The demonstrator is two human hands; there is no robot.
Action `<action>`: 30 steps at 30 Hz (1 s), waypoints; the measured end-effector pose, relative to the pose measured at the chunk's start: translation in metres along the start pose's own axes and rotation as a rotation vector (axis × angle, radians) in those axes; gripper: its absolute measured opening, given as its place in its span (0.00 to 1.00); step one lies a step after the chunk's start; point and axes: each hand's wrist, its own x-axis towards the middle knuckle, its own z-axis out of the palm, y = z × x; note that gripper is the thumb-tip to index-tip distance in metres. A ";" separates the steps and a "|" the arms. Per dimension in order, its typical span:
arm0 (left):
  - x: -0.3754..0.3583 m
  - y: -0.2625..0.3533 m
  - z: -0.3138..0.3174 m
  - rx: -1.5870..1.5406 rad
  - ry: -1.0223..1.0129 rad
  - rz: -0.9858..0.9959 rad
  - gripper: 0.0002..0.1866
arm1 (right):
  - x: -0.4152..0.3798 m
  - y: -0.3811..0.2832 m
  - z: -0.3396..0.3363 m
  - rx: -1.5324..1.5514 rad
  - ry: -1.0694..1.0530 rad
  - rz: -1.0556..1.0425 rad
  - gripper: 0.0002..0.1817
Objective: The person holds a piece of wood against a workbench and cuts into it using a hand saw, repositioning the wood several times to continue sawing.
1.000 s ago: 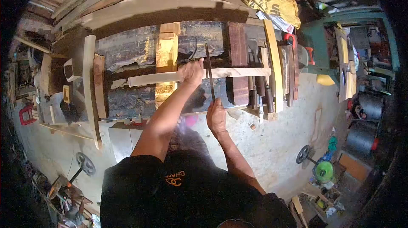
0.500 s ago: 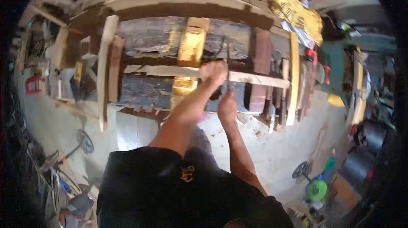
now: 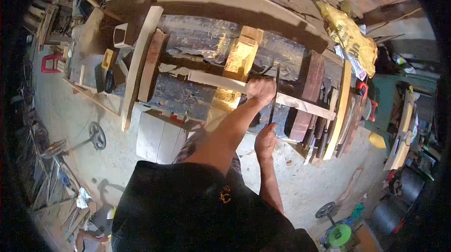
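Observation:
A pale wooden strip (image 3: pixel 306 105) lies crosswise over the dark, paint-stained bench (image 3: pixel 185 96). My left hand (image 3: pixel 261 89) is closed around the strip near its middle, beside a brightly lit wooden board (image 3: pixel 240 59). Just right of that hand, a thin dark tool (image 3: pixel 274 104), like a saw blade seen edge-on, crosses the strip. Nearer my body, my right hand (image 3: pixel 266 141) is closed on the tool's lower end; its handle is hidden by the fingers.
A reddish wooden block (image 3: pixel 307 94) supports the strip's right part. Beyond it are tool handles and a long yellowish board (image 3: pixel 339 111). A yellow bag (image 3: pixel 350 38) lies at the back right. On the floor are a grey box (image 3: pixel 159 135) and a green reel (image 3: pixel 339 236).
The view has shifted and tilted, so the bench appears farther right. My right hand has drawn back toward my body with the tool, while my left hand stays on the strip.

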 end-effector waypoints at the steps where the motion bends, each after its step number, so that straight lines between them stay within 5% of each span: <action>1: -0.002 0.000 0.001 -0.001 0.056 0.018 0.27 | 0.014 -0.001 0.004 0.001 -0.013 0.000 0.14; 4: 0.000 -0.003 0.005 0.032 0.085 0.029 0.26 | 0.051 -0.013 0.006 -0.034 0.076 -0.184 0.14; 9: 0.001 -0.002 0.001 0.006 -0.102 0.049 0.27 | 0.009 0.010 0.010 -0.012 0.000 0.001 0.11; 15: 0.000 -0.002 0.011 0.057 0.047 0.023 0.28 | 0.060 -0.018 0.009 0.005 0.071 -0.060 0.14; 18: 0.003 -0.003 0.010 -0.008 -0.118 -0.023 0.29 | 0.023 -0.001 0.006 0.004 0.023 -0.016 0.13; 25: 0.000 0.002 0.007 0.042 0.022 -0.017 0.30 | 0.060 -0.014 0.010 0.034 0.033 -0.044 0.09; 30: 0.005 0.005 -0.001 0.074 -0.069 -0.023 0.27 | 0.001 0.007 0.010 0.112 0.009 0.013 0.12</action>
